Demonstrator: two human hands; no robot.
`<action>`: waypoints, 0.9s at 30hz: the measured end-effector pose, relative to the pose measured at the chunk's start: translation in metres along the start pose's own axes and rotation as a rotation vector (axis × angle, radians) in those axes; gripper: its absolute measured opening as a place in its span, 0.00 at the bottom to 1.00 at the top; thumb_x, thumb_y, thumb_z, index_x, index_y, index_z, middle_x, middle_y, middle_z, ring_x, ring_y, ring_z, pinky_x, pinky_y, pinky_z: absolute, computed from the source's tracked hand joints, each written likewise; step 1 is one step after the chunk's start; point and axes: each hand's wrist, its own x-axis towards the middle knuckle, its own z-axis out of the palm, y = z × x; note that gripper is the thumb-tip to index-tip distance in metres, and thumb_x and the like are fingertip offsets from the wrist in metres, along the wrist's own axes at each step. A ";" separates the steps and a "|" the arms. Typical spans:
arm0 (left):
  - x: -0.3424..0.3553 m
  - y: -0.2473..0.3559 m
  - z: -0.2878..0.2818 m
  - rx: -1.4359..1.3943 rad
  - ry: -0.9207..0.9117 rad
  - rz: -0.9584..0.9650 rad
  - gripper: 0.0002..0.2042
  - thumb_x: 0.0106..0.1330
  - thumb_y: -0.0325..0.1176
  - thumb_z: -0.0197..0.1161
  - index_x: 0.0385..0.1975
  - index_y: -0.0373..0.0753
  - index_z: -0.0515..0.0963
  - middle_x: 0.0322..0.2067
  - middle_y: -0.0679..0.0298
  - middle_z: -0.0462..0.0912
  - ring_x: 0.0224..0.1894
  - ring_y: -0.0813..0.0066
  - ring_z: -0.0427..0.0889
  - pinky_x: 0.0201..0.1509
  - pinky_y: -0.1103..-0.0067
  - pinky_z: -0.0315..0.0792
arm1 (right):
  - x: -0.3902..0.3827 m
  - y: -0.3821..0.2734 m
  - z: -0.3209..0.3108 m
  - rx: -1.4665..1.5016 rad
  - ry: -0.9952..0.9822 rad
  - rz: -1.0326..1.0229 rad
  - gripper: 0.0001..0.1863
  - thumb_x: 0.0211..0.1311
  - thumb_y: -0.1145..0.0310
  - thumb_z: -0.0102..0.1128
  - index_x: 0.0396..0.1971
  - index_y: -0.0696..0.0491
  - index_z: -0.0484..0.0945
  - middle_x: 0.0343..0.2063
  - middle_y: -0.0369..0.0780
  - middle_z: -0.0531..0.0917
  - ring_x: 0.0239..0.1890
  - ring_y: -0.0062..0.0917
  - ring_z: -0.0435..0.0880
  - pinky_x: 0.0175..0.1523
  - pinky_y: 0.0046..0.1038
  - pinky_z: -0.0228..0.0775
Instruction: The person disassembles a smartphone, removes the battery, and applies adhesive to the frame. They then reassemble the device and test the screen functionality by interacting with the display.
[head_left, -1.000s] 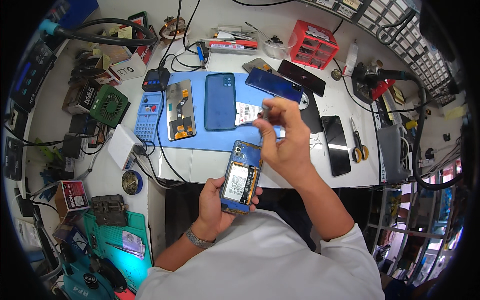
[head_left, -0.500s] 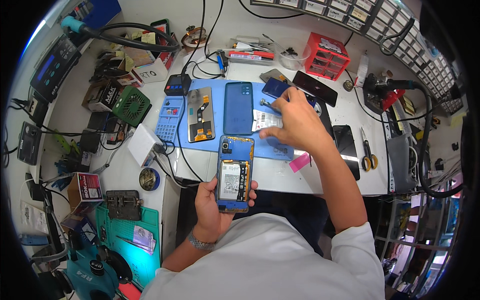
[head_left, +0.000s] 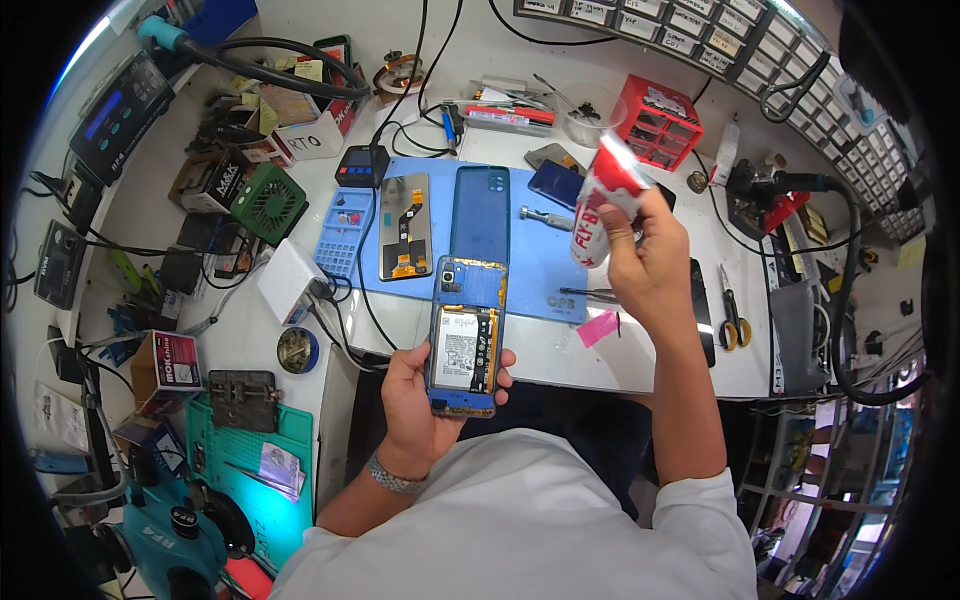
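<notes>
My left hand [head_left: 412, 405] is wrapped round an opened blue phone [head_left: 467, 405], held upright near my body. Its back cover is off, so the battery [head_left: 458, 350], camera and flex cables show. Raised over the right part of the blue work mat [head_left: 530, 290], my right hand [head_left: 652, 262] grips a red and white packet [head_left: 608, 190] between thumb and fingers. The packet's top is blurred. A small screwdriver [head_left: 547, 217] lies left of the packet, and dark tweezers [head_left: 590, 295] partly show beneath that hand. Beyond the phone lies a blue phone case [head_left: 481, 212].
A detached display panel [head_left: 405, 225] and a blue parts tray [head_left: 344, 232] lie left of the case. Scissors [head_left: 737, 325] and a pink slip [head_left: 598, 328] are at right. Cables cross the left side by a white box [head_left: 290, 283]. A red drawer box [head_left: 660, 120] stands behind.
My right hand has taken up the packet from the mat and lifted it to the right. The screwdriver, earlier by my fingers, now lies uncovered. My left hand still holds the phone.
</notes>
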 end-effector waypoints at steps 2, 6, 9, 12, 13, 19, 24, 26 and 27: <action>0.002 -0.001 0.001 -0.029 -0.015 -0.018 0.33 0.79 0.49 0.34 0.72 0.30 0.68 0.54 0.36 0.84 0.47 0.50 0.90 0.49 0.60 0.87 | -0.015 -0.005 0.000 0.509 0.173 0.257 0.11 0.75 0.67 0.71 0.40 0.61 0.82 0.42 0.42 0.88 0.44 0.26 0.88 0.53 0.31 0.81; 0.006 -0.002 0.003 -0.062 -0.055 -0.048 0.34 0.80 0.49 0.34 0.73 0.29 0.67 0.55 0.35 0.84 0.48 0.49 0.90 0.50 0.59 0.88 | -0.038 -0.012 0.001 0.653 0.200 0.255 0.14 0.71 0.70 0.75 0.48 0.62 0.84 0.39 0.42 0.91 0.43 0.23 0.91 0.50 0.28 0.85; 0.007 -0.003 0.006 -0.051 -0.061 -0.055 0.33 0.80 0.49 0.35 0.74 0.29 0.67 0.55 0.35 0.84 0.48 0.49 0.90 0.50 0.59 0.88 | -0.056 -0.004 0.009 0.585 0.249 0.173 0.15 0.69 0.76 0.75 0.51 0.64 0.84 0.42 0.45 0.92 0.46 0.27 0.92 0.54 0.30 0.87; 0.007 -0.002 0.011 -0.050 -0.056 -0.062 0.34 0.80 0.49 0.35 0.74 0.29 0.67 0.55 0.36 0.84 0.48 0.49 0.90 0.49 0.59 0.88 | -0.059 -0.001 0.015 0.602 0.245 0.030 0.13 0.68 0.79 0.73 0.50 0.64 0.83 0.45 0.48 0.92 0.49 0.31 0.93 0.57 0.33 0.88; 0.007 -0.002 0.012 -0.054 -0.059 -0.063 0.34 0.80 0.49 0.34 0.74 0.29 0.67 0.55 0.36 0.84 0.48 0.49 0.90 0.49 0.59 0.88 | -0.060 0.000 0.016 0.601 0.249 -0.015 0.13 0.68 0.80 0.73 0.49 0.64 0.83 0.46 0.49 0.91 0.50 0.32 0.93 0.57 0.34 0.88; 0.005 -0.001 0.014 -0.095 -0.084 -0.067 0.34 0.80 0.49 0.34 0.74 0.29 0.66 0.56 0.35 0.83 0.48 0.48 0.90 0.49 0.59 0.89 | -0.067 0.010 0.015 0.482 0.181 -0.146 0.14 0.68 0.84 0.69 0.50 0.60 0.79 0.47 0.50 0.89 0.55 0.44 0.91 0.63 0.45 0.86; 0.006 -0.003 0.015 -0.114 -0.096 -0.076 0.34 0.80 0.49 0.33 0.74 0.29 0.66 0.56 0.34 0.83 0.49 0.48 0.90 0.49 0.58 0.89 | -0.068 0.012 0.014 0.502 0.163 -0.219 0.16 0.67 0.86 0.68 0.51 0.59 0.78 0.48 0.49 0.88 0.56 0.45 0.91 0.65 0.49 0.85; 0.006 -0.003 0.014 -0.080 -0.088 -0.066 0.34 0.80 0.49 0.33 0.74 0.29 0.66 0.56 0.34 0.83 0.49 0.48 0.90 0.49 0.58 0.89 | -0.068 0.011 0.014 0.506 0.160 -0.223 0.16 0.67 0.86 0.67 0.51 0.58 0.78 0.48 0.50 0.88 0.56 0.46 0.90 0.65 0.49 0.84; 0.006 -0.003 0.014 -0.064 -0.085 -0.060 0.34 0.80 0.49 0.33 0.74 0.29 0.66 0.56 0.34 0.83 0.49 0.48 0.90 0.49 0.58 0.89 | -0.068 0.010 0.013 0.505 0.159 -0.221 0.15 0.67 0.86 0.67 0.51 0.58 0.78 0.48 0.49 0.88 0.56 0.46 0.91 0.65 0.49 0.84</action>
